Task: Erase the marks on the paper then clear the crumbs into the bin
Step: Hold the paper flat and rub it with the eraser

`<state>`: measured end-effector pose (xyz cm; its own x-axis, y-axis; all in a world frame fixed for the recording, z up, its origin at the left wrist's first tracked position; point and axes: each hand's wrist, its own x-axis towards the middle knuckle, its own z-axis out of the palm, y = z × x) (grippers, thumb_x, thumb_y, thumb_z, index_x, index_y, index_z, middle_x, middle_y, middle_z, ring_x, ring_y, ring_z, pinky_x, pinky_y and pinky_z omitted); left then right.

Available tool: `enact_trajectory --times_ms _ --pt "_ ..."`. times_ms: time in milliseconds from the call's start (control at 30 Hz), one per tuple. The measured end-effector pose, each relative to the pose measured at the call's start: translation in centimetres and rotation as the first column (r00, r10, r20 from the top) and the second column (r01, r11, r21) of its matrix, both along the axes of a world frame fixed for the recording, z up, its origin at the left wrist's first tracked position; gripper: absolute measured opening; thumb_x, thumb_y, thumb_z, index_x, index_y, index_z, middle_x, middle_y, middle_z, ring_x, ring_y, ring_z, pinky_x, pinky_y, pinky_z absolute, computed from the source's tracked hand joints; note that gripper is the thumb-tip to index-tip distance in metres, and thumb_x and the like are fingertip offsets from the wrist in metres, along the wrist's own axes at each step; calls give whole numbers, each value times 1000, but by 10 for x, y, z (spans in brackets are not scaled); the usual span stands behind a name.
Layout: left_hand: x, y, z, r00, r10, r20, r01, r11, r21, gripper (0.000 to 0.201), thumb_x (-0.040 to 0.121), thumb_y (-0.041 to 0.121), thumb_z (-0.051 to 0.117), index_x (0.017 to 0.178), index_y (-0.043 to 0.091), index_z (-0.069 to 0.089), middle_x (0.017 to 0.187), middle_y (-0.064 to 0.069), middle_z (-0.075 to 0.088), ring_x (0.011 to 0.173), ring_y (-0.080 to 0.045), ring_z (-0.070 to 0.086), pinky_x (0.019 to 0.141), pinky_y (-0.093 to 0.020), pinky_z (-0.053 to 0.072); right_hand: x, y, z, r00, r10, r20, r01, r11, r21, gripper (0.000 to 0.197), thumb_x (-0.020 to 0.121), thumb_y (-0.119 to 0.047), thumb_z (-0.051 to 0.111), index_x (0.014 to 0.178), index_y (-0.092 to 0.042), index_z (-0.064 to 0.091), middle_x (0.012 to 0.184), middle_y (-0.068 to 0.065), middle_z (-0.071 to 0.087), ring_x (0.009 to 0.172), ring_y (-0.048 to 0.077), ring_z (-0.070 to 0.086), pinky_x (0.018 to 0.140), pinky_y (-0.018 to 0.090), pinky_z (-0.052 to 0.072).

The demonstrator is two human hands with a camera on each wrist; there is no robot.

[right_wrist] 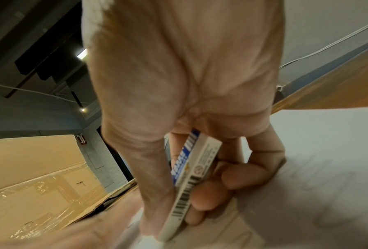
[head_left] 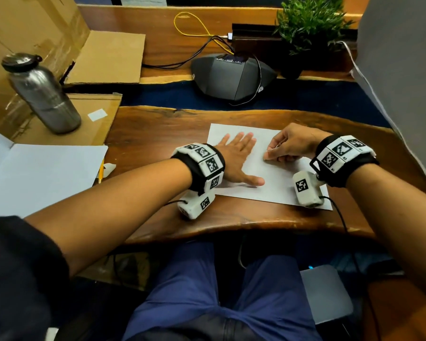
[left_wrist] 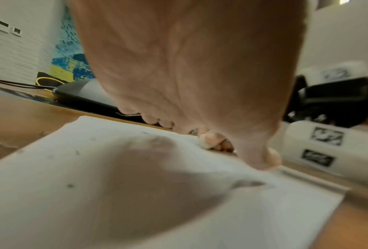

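A white sheet of paper [head_left: 276,179] lies on the wooden desk [head_left: 158,134]. My left hand [head_left: 236,158] lies flat on its left half, fingers straight and spread, pressing it down. My right hand [head_left: 284,147] pinches a white eraser [right_wrist: 191,182] in a blue-and-white sleeve with a barcode, its tip down on the paper [right_wrist: 328,151] just right of my left fingers. In the left wrist view small dark crumbs [left_wrist: 70,185] lie scattered on the paper [left_wrist: 51,210]. Faint pencil marks [right_wrist: 319,170] show beside the eraser. No bin is in view.
A steel bottle [head_left: 41,93] stands on cardboard boxes [head_left: 35,33] at the left. White sheets [head_left: 42,173] and a yellow pencil [head_left: 100,172] lie left of the paper. A conference phone [head_left: 231,78] with cables and a potted plant [head_left: 310,28] sit behind.
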<state>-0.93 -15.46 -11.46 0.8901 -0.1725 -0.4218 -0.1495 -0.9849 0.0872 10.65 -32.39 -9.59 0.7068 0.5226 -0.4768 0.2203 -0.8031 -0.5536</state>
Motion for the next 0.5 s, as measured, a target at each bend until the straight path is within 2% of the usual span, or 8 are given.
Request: enact_trajectory --times_ms 100,200,300,333,367,433,467,500 --pt "5 12 -8 999 -15 -44 13 999 -34 115 80 84 38 154 15 -18 161 0 -26 149 -17 -19 121 -47 -7 0 -1 0 1000 -8 -9 8 1000 7 26 74 -33 87 85 -11 79 78 10 72 68 19 59 59 27 49" --pt "-8 33 -10 996 63 -62 -66 997 -46 115 80 82 39 153 16 -20 159 2 -29 148 -15 -20 121 -43 -8 1 -1 -2 1000 -11 -15 11 1000 3 24 75 -33 87 84 -12 79 78 9 72 69 19 60 60 28 50" --pt "-20 52 4 980 171 -105 -162 983 92 120 78 83 43 154 13 -17 161 -2 -24 150 -19 -14 121 -45 -7 1 -1 -1 1000 -3 -15 3 1000 -1 24 75 -34 86 83 -12 80 79 9 72 71 20 60 62 29 50" --pt "-21 56 10 969 221 -108 -202 966 162 120 76 84 45 156 11 -9 163 -4 -16 151 -22 -8 121 -47 -4 2 -1 -1 1000 -5 -17 5 1000 0 24 75 -34 86 82 -12 79 79 10 72 71 21 60 62 30 50" --pt "-21 58 18 959 264 -102 -236 944 229 119 74 85 46 156 10 5 165 -7 -2 151 -26 0 121 -50 0 2 -1 -1 1000 -6 -19 6 1000 2 24 75 -34 87 82 -12 79 79 10 72 71 21 59 63 30 50" --pt "-16 61 29 952 294 -80 -259 919 298 110 69 89 45 147 11 38 158 -9 30 146 -31 19 119 -56 8 2 -1 -2 1000 -3 -11 3 1000 0 24 75 -33 87 81 -12 79 75 9 72 70 22 59 64 32 49" --pt "-14 62 32 955 289 -69 -260 926 275 107 68 88 47 143 13 43 154 -9 36 145 -32 23 119 -57 10 2 -1 -2 1000 -4 -6 4 1000 -1 24 75 -33 87 81 -12 79 74 9 71 70 22 59 65 32 49" --pt "-12 62 33 960 274 -56 -255 941 224 108 68 86 50 147 13 38 156 -9 33 146 -32 21 119 -55 10 1 -1 -2 1000 -9 -3 9 1000 0 23 75 -33 87 81 -12 79 73 8 71 70 22 59 66 33 49"
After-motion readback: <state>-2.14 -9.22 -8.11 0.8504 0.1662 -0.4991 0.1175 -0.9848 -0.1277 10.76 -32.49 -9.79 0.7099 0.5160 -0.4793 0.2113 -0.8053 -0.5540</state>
